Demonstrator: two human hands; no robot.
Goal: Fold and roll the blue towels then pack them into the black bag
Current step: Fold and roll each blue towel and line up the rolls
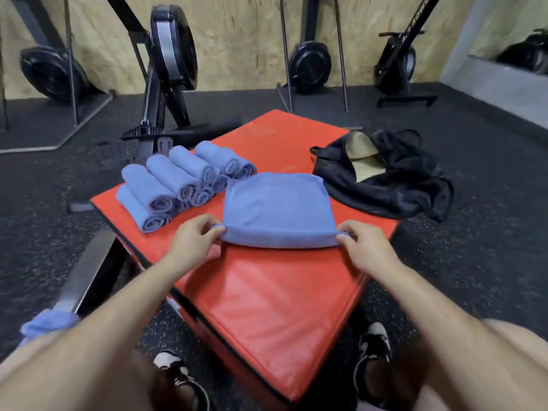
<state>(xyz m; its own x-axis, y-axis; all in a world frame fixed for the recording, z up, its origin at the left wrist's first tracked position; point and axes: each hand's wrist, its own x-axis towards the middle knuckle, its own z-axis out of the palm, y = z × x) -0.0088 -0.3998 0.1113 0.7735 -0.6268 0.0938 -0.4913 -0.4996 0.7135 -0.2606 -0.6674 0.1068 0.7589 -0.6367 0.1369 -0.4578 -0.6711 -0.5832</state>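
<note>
Fingers [216,230] of the left hand [192,243] curl over the near left end of the blue towel [277,203], pinching the first narrow turn of a roll. The right hand [366,247] pinches the near right end likewise, its fingertips partly buried in the cloth.

Nearest the camera, I see both bare forearms and thighs cut off by the lower frame edge. Two dark-and-white shoes [375,348] stand on the speckled floor, each half hidden by the limbs. At lower left a loose blue cloth [49,321] lies bunched by the left arm; what it rests on I cannot tell.

The pinched towel lies on a red pad [267,307], its far part flat and only its near edge turned up. Left of it, on the same pad, rolled towels [178,180] are stacked side by side, spiral ends facing the camera. The lower ones are covered, so I cannot count them exactly.

Just beyond the towel's right corner, the black bag [391,185] slumps on the pad's far right corner with its mouth open. A tan surface shows inside; whether it is lining or contents is unclear.

Farthest, blurred rowing machines [173,46] stand against a plywood wall [243,34], their tops cropped.
</note>
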